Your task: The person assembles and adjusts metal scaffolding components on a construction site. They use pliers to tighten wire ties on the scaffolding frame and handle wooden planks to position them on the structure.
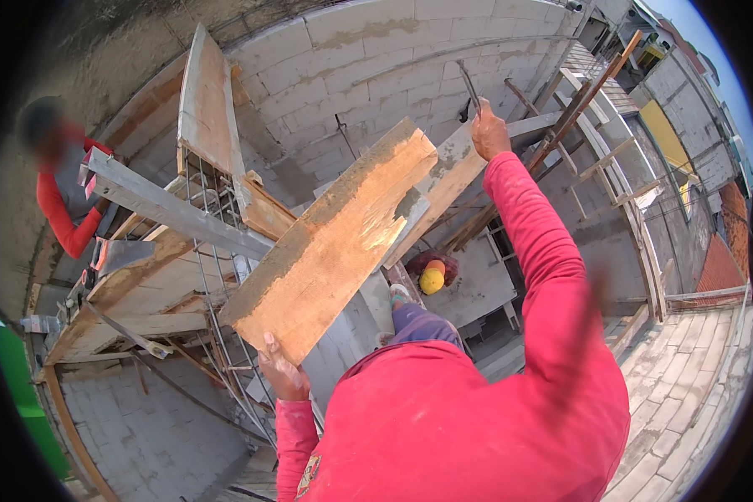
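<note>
My left hand [284, 372] grips the lower left end of a broad wooden board [335, 238], its thumb on the near face. Grey mortar coats the board's far edge, and pale splintered wood shows near its right end. My right hand [489, 132] is raised at the far right, its fingers closed round a slim dark metal tool [469, 82] with a bent top. The kind of tool is not clear. Behind the board, below my right hand, runs a second mortar-stained plank [443, 188].
A co-worker in red sleeves [63, 209] is at the far left, beside a metal beam [176, 205] and steel rebar [205, 276]. Below me is a person in a yellow hat [432, 277]. A block wall [351, 67] stands behind; timber framing [636, 226] stands right.
</note>
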`<state>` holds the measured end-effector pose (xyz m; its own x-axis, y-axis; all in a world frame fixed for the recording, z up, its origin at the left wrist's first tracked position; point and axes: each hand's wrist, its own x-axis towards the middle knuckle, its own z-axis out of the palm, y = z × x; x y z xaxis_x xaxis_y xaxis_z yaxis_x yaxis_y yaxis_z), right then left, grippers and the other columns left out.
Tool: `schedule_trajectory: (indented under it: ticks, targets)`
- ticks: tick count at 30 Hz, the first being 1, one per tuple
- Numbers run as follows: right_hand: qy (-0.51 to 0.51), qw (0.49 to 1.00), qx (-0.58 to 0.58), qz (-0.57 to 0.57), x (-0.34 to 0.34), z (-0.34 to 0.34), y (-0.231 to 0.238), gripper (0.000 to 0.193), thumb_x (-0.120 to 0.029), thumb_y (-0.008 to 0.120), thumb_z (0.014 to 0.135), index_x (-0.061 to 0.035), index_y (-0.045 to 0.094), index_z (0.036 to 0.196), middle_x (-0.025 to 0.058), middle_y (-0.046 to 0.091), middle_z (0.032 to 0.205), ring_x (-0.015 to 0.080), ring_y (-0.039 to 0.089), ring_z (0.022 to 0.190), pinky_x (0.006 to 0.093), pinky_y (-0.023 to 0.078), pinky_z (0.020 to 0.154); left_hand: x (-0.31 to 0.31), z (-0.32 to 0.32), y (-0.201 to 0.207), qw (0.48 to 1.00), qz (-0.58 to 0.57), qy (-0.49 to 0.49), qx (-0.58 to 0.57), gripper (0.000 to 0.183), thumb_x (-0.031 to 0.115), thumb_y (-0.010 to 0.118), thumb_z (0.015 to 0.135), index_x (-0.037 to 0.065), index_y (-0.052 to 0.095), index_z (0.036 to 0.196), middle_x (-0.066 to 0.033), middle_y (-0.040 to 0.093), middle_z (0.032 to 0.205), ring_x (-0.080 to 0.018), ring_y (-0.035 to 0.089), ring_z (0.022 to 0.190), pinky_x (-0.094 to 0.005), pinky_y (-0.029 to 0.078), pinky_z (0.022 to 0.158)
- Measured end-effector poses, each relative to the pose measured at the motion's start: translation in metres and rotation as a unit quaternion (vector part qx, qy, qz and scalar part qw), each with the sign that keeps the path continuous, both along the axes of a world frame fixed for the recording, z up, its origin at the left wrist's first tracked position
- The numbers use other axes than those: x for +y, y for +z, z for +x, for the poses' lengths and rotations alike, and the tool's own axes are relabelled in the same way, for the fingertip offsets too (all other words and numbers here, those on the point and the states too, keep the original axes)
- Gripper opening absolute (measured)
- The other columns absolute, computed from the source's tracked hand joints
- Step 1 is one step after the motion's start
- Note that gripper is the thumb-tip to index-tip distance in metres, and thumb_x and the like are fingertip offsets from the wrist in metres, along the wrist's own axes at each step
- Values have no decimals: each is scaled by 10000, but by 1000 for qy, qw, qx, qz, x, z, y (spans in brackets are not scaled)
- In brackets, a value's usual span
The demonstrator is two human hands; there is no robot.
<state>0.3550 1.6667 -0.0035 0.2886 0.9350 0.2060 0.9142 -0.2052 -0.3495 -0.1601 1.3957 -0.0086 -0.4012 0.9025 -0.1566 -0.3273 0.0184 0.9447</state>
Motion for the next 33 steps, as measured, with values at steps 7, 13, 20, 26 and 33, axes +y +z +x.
schedule_trajectory:
  ticks: [7, 13, 20, 26, 33]
  targets:
    - [-87, 977, 118, 158, 6, -20, 3, 355, -172, 513, 1014, -94, 505, 1360, 315, 703, 988, 515, 683, 937, 576, 536, 805, 0, -7, 1, 1000, -6, -9, -2, 466, 356, 605, 1058, -4, 522, 1341, -108, 645, 1261, -201, 661, 1137, -335, 568, 932]
    - [72, 992, 1, -104, -11, -54, -28, 357, -144, 490, 1017, -47, 495, 1361, 298, 701, 1064, 492, 671, 1030, 563, 521, 887, -6, -9, 3, 1000, -7, 0, -11, 476, 361, 602, 1058, 6, 525, 1365, -104, 641, 1287, -199, 658, 1141, -337, 560, 947]
    - [-125, 950, 247, 142, 27, -24, -63, 389, -180, 494, 1018, -73, 485, 1392, 314, 678, 1166, 481, 657, 1107, 557, 507, 930, -9, -13, -1, 1000, -5, -5, -30, 473, 343, 598, 1061, 2, 527, 1382, -99, 638, 1303, -199, 655, 1143, -349, 555, 960]
    - [81, 986, 134, -65, -13, -4, -85, 391, -177, 466, 1028, -24, 442, 1387, 325, 675, 1166, 476, 659, 1116, 552, 514, 931, -11, -10, 5, 999, 15, 5, -36, 479, 332, 608, 1056, 1, 510, 1389, -94, 638, 1293, -208, 659, 1144, -362, 564, 964]
    - [-40, 993, 110, -15, -8, 2, -64, 386, -183, 503, 1013, -26, 487, 1365, 313, 679, 1159, 491, 661, 1074, 553, 514, 940, -9, -9, -2, 999, 18, 20, -32, 464, 326, 598, 1061, 17, 504, 1395, -87, 637, 1296, -214, 657, 1161, -363, 570, 971]
